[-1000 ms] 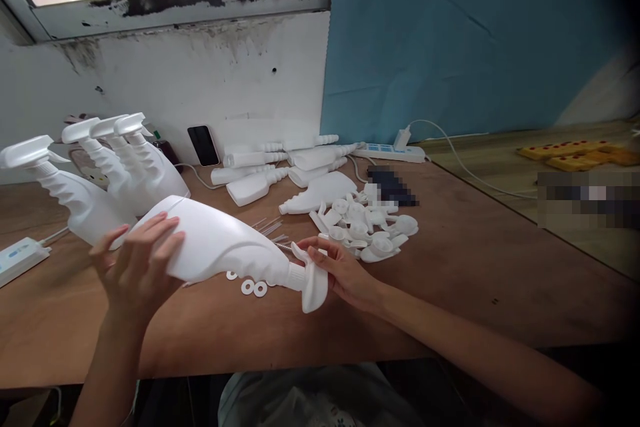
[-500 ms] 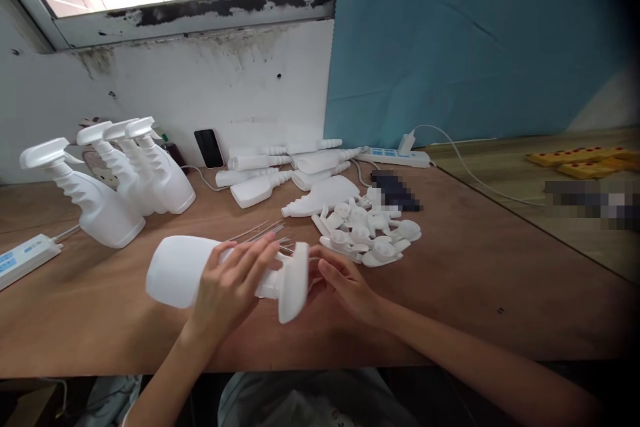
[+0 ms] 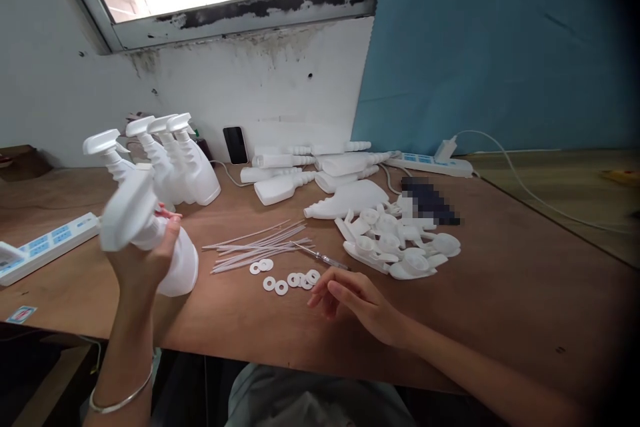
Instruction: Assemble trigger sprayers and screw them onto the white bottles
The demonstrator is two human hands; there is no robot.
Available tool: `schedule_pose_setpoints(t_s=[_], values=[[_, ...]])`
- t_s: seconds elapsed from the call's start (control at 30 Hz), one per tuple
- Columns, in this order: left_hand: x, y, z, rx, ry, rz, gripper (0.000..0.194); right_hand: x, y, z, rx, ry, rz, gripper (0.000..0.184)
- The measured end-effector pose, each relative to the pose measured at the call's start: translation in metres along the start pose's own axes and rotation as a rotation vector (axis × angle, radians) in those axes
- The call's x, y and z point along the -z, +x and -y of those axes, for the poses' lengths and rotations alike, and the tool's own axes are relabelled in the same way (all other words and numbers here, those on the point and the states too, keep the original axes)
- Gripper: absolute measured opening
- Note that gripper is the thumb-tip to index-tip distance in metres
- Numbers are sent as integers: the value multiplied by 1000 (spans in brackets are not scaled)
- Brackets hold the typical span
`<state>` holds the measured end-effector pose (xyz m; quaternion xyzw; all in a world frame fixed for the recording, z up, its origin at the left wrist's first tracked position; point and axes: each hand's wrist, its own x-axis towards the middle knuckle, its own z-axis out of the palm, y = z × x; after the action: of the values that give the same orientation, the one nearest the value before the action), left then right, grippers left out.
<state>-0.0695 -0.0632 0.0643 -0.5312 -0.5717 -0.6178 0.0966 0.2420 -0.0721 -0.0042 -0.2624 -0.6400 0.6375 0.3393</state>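
My left hand [image 3: 145,263] is wrapped round the neck of a white spray bottle [image 3: 181,267], whose trigger head faces me at the left of the table. The bottle stands nearly upright in front of other assembled spray bottles [image 3: 200,177]. My right hand [image 3: 350,297] hovers over the table with loosely curled fingers and nothing visible in them. Close by its fingertips lie several white ring washers [image 3: 281,287] and a thin screwdriver [image 3: 327,260]. Thin white tubes [image 3: 260,243] lie in a bundle behind the washers. To the right is a pile of white trigger heads [image 3: 415,260].
White bottles without heads [image 3: 350,199] lie along the back. A phone [image 3: 235,145] leans on the wall. Power strips lie at left [image 3: 55,243] and back right [image 3: 430,163], with cables. A dark blurred object [image 3: 433,201] lies beyond the trigger heads.
My left hand has carried the spray bottle leftward and turned it from lying to nearly upright. My right hand has come away from its head. The washers and screwdriver are now uncovered.
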Motion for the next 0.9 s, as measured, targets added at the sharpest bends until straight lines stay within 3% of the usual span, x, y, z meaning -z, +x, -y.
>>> schedule_pose_setpoints(t_s=[0.13, 0.3, 0.53, 0.73, 0.9], values=[[13, 20, 23, 74, -152, -32, 13, 0, 1, -1, -40, -14, 11, 31], [16, 27, 57, 156, -158, -77, 18, -3, 3, -2, -81, -43, 25, 29], [4, 31, 65, 144, -43, 96, 16, -4, 6, -7, -131, -48, 38, 31], [-10, 64, 89, 118, -62, 228, 23, -5, 7, -8, -139, -83, 62, 31], [-22, 89, 114, 121, -81, 264, 27, -5, 7, -9, -139, -114, 69, 30]])
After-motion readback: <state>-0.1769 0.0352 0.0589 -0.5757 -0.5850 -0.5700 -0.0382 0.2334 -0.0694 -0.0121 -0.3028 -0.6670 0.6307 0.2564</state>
